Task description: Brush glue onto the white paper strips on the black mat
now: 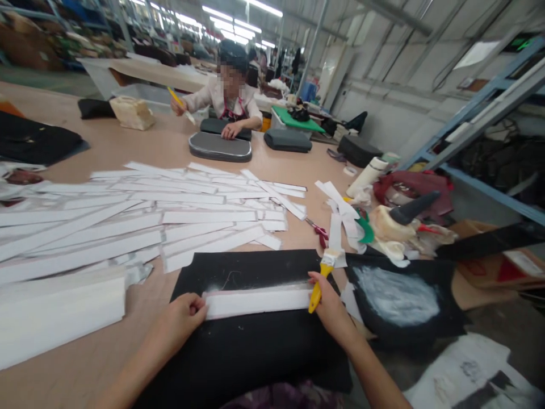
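A white strip (258, 301) lies across a black fabric panel (264, 346) in front of me. My left hand (189, 309) pinches the strip's left end between thumb and fingers. At the other end, my right hand (326, 298) is closed around a yellow-handled paintbrush (319, 288), its pale bristles pointing up and away. The fingers of that hand also touch the strip's right end; whether they grip it is hard to tell. A whitish smear and a loose thread show on the panel just beyond the strip.
Many white strips (208, 216) are spread beyond the panel, beside red-handled scissors (318, 228). To the right lies a black piece smeared white (398, 292), near a glue-crusted container (389, 221). Across the table (140, 139), a co-worker (232, 94) holds another brush over a grey padded piece (220, 146).
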{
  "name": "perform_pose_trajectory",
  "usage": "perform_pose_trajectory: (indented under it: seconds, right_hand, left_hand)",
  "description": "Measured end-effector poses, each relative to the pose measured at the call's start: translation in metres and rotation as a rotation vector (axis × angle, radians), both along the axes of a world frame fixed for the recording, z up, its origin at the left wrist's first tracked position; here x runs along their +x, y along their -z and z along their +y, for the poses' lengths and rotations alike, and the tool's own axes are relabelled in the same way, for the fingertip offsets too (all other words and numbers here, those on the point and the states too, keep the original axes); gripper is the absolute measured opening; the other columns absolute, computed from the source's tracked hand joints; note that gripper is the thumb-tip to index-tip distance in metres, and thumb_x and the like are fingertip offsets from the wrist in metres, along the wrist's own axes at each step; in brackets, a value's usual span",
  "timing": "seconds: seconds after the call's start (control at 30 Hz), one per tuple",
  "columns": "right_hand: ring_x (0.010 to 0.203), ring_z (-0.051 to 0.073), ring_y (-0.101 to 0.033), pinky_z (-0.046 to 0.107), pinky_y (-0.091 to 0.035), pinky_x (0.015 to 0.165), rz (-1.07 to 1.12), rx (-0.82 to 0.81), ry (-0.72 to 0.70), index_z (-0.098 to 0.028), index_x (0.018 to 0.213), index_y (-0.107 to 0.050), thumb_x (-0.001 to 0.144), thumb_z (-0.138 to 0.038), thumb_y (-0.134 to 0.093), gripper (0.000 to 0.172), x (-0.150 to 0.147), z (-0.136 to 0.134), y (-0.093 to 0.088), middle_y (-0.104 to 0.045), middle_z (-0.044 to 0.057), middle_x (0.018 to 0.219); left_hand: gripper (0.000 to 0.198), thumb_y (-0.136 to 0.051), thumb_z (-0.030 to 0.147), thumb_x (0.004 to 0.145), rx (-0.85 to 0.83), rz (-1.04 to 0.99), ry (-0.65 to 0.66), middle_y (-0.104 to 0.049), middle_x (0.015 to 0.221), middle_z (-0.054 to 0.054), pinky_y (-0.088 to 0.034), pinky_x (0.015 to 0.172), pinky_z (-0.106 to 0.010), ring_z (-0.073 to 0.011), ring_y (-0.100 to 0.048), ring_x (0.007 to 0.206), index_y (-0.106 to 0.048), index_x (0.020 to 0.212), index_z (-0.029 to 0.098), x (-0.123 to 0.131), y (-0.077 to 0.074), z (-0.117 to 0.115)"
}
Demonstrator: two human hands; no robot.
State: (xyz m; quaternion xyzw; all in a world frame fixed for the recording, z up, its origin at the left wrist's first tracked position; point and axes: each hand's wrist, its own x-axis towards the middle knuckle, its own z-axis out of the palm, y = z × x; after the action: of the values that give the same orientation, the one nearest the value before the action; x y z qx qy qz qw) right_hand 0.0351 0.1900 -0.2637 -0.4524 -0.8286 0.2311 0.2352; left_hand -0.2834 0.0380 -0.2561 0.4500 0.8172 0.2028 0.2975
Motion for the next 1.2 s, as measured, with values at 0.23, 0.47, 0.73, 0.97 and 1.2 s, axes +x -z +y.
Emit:
perform_pose_trajectory:
  seconds: [0.23, 0.47, 0.73, 0.97, 1.2]
  right_hand:
    - [0.099, 0.020, -0.057, 0.041, -0.047, 0.090, -0.011, 0.070, -0.043, -0.021, 0.121, -0.043, 0.067, -0.001, -0.037, 0.058, -0.002, -0.003, 0.002, -0.058, 0.007, 0.104]
    - [0.105, 0.022, -0.055, 0.046, -0.046, 0.090, -0.058, 0.153, -0.096, -0.021, 0.125, -0.039, 0.068, 0.003, -0.032, 0.062, -0.004, -0.005, 0.006, -0.056, 0.010, 0.107]
    - [0.099, 0.023, -0.056, 0.045, -0.049, 0.086, -0.128, 0.201, -0.109, -0.021, 0.128, -0.039, 0.073, 0.003, -0.031, 0.061, -0.004, -0.008, 0.011, -0.056, 0.010, 0.105]
    - [0.088, 0.027, -0.056, 0.045, -0.048, 0.078, -0.339, 0.371, 0.004, -0.016, 0.121, -0.049, 0.079, -0.002, -0.036, 0.046, 0.004, -0.006, -0.010, -0.059, 0.012, 0.092]
    - [0.077, 0.022, -0.059, 0.037, -0.046, 0.073, -0.172, 0.309, -0.201, -0.018, 0.116, -0.057, 0.089, -0.021, -0.042, 0.031, -0.022, -0.031, -0.066, -0.066, 0.009, 0.084]
  left_hand:
    - [0.026, -0.047, 0.043, 0.066, -0.009, -0.018, -0.024, -0.054, 0.056, 0.001, -0.032, 0.053, -0.025, -0.0167, -0.051, 0.056, -0.058, 0.065, 0.019, -0.001, 0.001, 0.000]
    - [0.023, -0.047, 0.039, 0.066, -0.014, 0.000, 0.000, -0.054, 0.058, 0.000, -0.032, 0.054, -0.025, -0.0165, -0.050, 0.058, -0.056, 0.064, 0.019, 0.000, -0.001, 0.001]
    - [0.019, -0.046, 0.035, 0.068, -0.004, 0.043, 0.006, -0.054, 0.060, 0.000, -0.032, 0.055, -0.025, -0.0165, -0.051, 0.058, -0.055, 0.064, 0.019, 0.003, -0.002, 0.000]
    - [0.023, -0.043, 0.035, 0.076, 0.098, 0.262, 0.078, -0.056, 0.072, -0.003, -0.039, 0.060, -0.028, -0.0195, -0.056, 0.067, -0.055, 0.086, 0.018, 0.004, 0.004, -0.005]
    - [0.026, -0.040, 0.022, 0.086, 0.580, 0.593, 0.382, -0.062, 0.104, -0.007, -0.042, 0.081, -0.035, -0.0219, -0.057, 0.092, -0.059, 0.104, 0.021, 0.027, 0.018, -0.018]
